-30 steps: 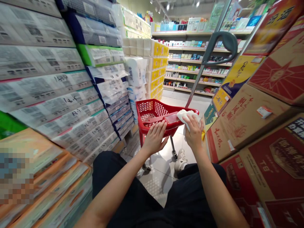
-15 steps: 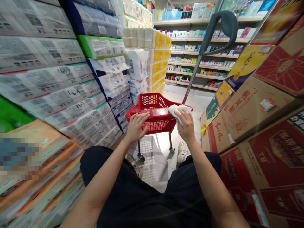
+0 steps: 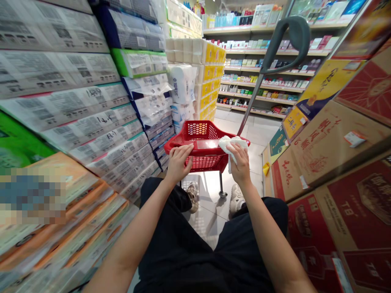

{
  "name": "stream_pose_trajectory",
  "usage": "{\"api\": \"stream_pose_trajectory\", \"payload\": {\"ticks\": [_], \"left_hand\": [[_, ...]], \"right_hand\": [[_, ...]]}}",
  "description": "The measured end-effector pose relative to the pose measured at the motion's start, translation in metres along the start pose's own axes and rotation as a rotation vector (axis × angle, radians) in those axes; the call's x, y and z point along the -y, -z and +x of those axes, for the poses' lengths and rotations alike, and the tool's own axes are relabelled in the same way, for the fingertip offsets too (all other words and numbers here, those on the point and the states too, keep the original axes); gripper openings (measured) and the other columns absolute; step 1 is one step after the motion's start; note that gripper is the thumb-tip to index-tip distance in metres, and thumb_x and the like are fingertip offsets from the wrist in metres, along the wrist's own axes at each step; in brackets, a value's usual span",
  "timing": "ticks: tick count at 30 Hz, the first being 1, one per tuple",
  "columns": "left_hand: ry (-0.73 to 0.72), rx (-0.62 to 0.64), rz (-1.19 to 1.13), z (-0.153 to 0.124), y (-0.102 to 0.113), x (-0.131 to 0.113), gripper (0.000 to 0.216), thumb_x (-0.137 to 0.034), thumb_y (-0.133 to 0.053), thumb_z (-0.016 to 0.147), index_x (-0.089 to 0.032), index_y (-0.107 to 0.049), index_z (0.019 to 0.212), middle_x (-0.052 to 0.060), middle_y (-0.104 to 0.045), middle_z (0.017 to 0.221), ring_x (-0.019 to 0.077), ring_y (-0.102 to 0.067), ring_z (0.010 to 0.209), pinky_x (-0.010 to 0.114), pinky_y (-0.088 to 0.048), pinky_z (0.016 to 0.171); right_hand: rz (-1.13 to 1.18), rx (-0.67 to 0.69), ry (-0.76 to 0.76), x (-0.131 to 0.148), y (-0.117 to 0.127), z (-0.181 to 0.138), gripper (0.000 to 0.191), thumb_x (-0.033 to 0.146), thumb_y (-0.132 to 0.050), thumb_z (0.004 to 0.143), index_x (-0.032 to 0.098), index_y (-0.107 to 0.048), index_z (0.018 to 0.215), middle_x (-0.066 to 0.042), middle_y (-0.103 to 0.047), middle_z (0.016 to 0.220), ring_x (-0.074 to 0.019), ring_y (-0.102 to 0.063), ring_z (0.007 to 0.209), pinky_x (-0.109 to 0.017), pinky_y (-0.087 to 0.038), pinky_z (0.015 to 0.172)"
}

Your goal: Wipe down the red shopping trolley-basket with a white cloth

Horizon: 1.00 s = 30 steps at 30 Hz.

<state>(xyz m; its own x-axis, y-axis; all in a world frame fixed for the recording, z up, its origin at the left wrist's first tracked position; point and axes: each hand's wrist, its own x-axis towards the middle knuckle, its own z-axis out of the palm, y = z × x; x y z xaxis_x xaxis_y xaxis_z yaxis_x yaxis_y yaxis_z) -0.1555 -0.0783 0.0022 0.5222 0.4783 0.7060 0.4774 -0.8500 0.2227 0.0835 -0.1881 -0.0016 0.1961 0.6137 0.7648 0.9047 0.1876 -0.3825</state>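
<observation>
A red wheeled shopping basket [image 3: 201, 158] with perforated sides stands in front of my knees. My left hand [image 3: 179, 162] grips its near rim on the left, fingers laid over the edge and thumb lower down. At the right end of that rim, my right hand [image 3: 240, 165] holds a crumpled white cloth [image 3: 226, 143] pressed on the red plastic. A grey pull handle [image 3: 287, 44] on a metal pole rises from the basket's right side.
Stacked packs of tissue paper [image 3: 91, 106] line the left, with orange packs [image 3: 73, 211] nearer me. Cardboard cartons [image 3: 317, 146] are piled along the right. Beyond the tiled floor [image 3: 236, 126] are shelves of small goods [image 3: 259, 89]. My shoes [image 3: 236, 197] are under the basket's near side.
My left leg has swung inward, and its shoe now shows beside the basket's wheels. The view has shifted slightly left. Both hands keep nearly the same places on the rim.
</observation>
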Motion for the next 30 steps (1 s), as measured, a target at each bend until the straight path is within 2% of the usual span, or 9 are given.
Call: {"api": "stream_pose_trajectory", "payload": {"ticks": [6, 10, 13, 16, 18, 21, 26, 28, 30], "left_hand": [[0.022, -0.029, -0.020, 0.003, -0.013, -0.020, 0.049, -0.022, -0.046, 0.091, -0.022, -0.046, 0.140, 0.007, -0.057, 0.137, 0.0235, -0.051, 0.124, 0.043, -0.031, 0.105], [0.032, -0.038, -0.015, 0.004, -0.016, -0.026, 0.050, -0.022, -0.047, 0.091, -0.021, -0.046, 0.140, 0.009, -0.056, 0.138, 0.0243, -0.051, 0.124, 0.043, -0.030, 0.106], [0.032, -0.038, -0.016, 0.003, -0.015, -0.027, 0.049, -0.022, -0.046, 0.092, -0.020, -0.046, 0.140, 0.009, -0.057, 0.138, 0.0244, -0.050, 0.125, 0.043, -0.030, 0.106], [0.027, -0.029, -0.016, 0.003, -0.012, -0.023, 0.048, -0.023, -0.046, 0.092, -0.020, -0.046, 0.140, 0.010, -0.056, 0.138, 0.0246, -0.050, 0.126, 0.043, -0.031, 0.106], [0.020, -0.020, -0.013, 0.003, -0.010, -0.019, 0.048, -0.022, -0.045, 0.092, -0.020, -0.045, 0.141, 0.009, -0.057, 0.138, 0.0240, -0.050, 0.126, 0.042, -0.031, 0.106], [0.006, 0.015, -0.009, 0.003, -0.007, -0.014, 0.050, -0.020, -0.045, 0.092, -0.022, -0.044, 0.142, 0.007, -0.056, 0.138, 0.0230, -0.050, 0.126, 0.041, -0.031, 0.106], [0.057, 0.012, -0.010, 0.003, -0.005, -0.017, 0.050, -0.018, -0.047, 0.090, -0.024, -0.047, 0.140, 0.005, -0.057, 0.138, 0.0213, -0.050, 0.126, 0.040, -0.029, 0.109], [0.084, -0.014, -0.014, 0.002, -0.005, -0.019, 0.050, -0.016, -0.048, 0.089, -0.024, -0.048, 0.138, 0.004, -0.058, 0.136, 0.0209, -0.051, 0.125, 0.041, -0.028, 0.110], [0.102, -0.031, -0.017, 0.001, -0.004, -0.021, 0.050, -0.015, -0.049, 0.088, -0.025, -0.049, 0.137, 0.004, -0.059, 0.135, 0.0209, -0.051, 0.124, 0.042, -0.028, 0.110]], "right_hand": [[0.022, -0.037, -0.101, -0.008, 0.005, 0.012, 0.036, 0.022, -0.042, 0.094, 0.024, -0.060, 0.125, -0.007, -0.060, 0.134, -0.0225, -0.048, 0.132, -0.048, -0.034, 0.112], [-0.124, -0.004, -0.156, 0.031, -0.018, 0.021, 0.040, 0.015, -0.041, 0.091, 0.024, -0.059, 0.125, -0.006, -0.056, 0.140, -0.0258, -0.039, 0.139, -0.055, -0.025, 0.115], [-0.131, 0.095, -0.046, 0.069, -0.038, 0.027, 0.044, 0.011, -0.042, 0.088, 0.024, -0.059, 0.126, -0.005, -0.058, 0.138, -0.0247, -0.041, 0.137, -0.053, -0.020, 0.118], [-0.126, 0.144, 0.020, 0.088, -0.046, 0.030, 0.046, 0.009, -0.044, 0.086, 0.025, -0.058, 0.127, -0.004, -0.060, 0.135, -0.0244, -0.045, 0.133, -0.050, -0.020, 0.118], [-0.143, 0.161, 0.040, 0.084, -0.042, 0.030, 0.046, 0.009, -0.045, 0.086, 0.027, -0.058, 0.127, -0.002, -0.059, 0.136, -0.0238, -0.046, 0.132, -0.049, -0.022, 0.117], [-0.193, 0.146, 0.036, 0.057, -0.026, 0.027, 0.044, 0.011, -0.045, 0.089, 0.029, -0.059, 0.126, 0.000, -0.056, 0.140, -0.0234, -0.044, 0.134, -0.049, -0.023, 0.117], [-0.258, 0.086, -0.103, 0.006, 0.000, 0.023, 0.038, 0.018, -0.042, 0.092, 0.028, -0.059, 0.126, -0.001, -0.055, 0.141, -0.0242, -0.042, 0.136, -0.051, -0.025, 0.115], [-0.267, 0.085, -0.144, 0.001, 0.001, 0.025, 0.038, 0.019, -0.041, 0.092, 0.028, -0.059, 0.125, -0.001, -0.057, 0.139, -0.0253, -0.043, 0.135, -0.054, -0.025, 0.114], [-0.269, 0.084, -0.143, 0.011, -0.003, 0.028, 0.038, 0.018, -0.041, 0.092, 0.027, -0.060, 0.124, -0.002, -0.058, 0.137, -0.0258, -0.043, 0.135, -0.056, -0.023, 0.114]]}}
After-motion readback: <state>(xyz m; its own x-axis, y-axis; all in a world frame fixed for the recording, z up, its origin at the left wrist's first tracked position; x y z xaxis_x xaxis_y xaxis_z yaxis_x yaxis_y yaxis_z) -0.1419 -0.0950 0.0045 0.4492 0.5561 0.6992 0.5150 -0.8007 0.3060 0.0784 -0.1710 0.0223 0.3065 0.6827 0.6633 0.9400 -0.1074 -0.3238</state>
